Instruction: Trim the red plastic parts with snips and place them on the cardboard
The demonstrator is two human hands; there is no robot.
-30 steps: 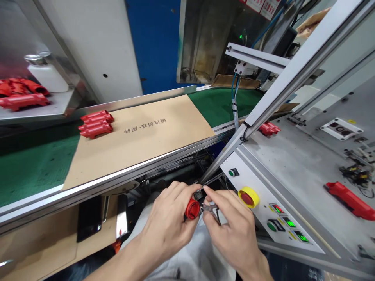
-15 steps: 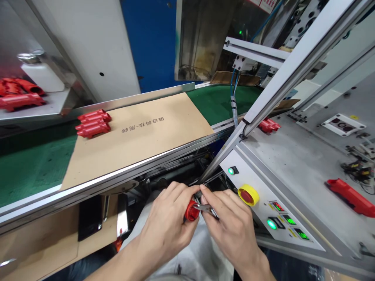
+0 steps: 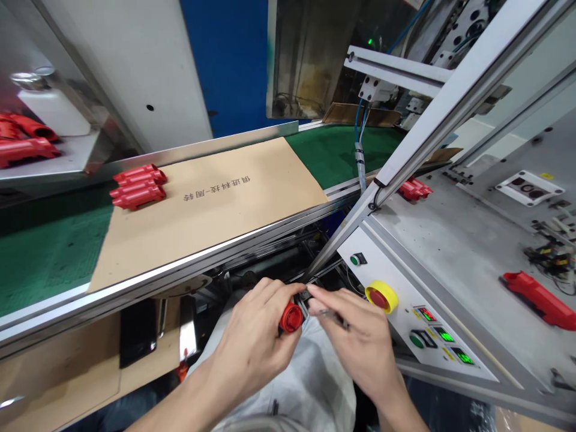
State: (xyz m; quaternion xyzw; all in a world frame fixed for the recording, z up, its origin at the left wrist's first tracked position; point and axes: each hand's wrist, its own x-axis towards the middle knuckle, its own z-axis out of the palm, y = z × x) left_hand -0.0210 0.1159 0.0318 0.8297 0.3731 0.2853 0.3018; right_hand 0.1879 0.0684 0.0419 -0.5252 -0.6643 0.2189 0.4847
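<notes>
My left hand (image 3: 256, 330) is wrapped round a red plastic tubular part (image 3: 291, 318), whose round open end faces right. Most of that part is hidden by my fingers. A slim metal tool (image 3: 333, 317) lies in my closed right hand (image 3: 357, 333); its exact kind is not clear. Thumb and index fingertips of the right hand come close to the left fingertips, just above the part's open end. A small dark piece shows between them, too small to name.
Red parts (image 3: 138, 187) rest on a cardboard sheet (image 3: 216, 222) over the green conveyor (image 3: 45, 240). To the right, a control panel carries a yellow-ringed stop button (image 3: 381, 296). Another red part (image 3: 540, 300) lies on the machine table (image 3: 454, 240). A white bottle (image 3: 56, 111) stands at left.
The metal tool has moved away from the red part's open end to the right. The left hand and part have shifted slightly left. The green panel lights have dimmed.
</notes>
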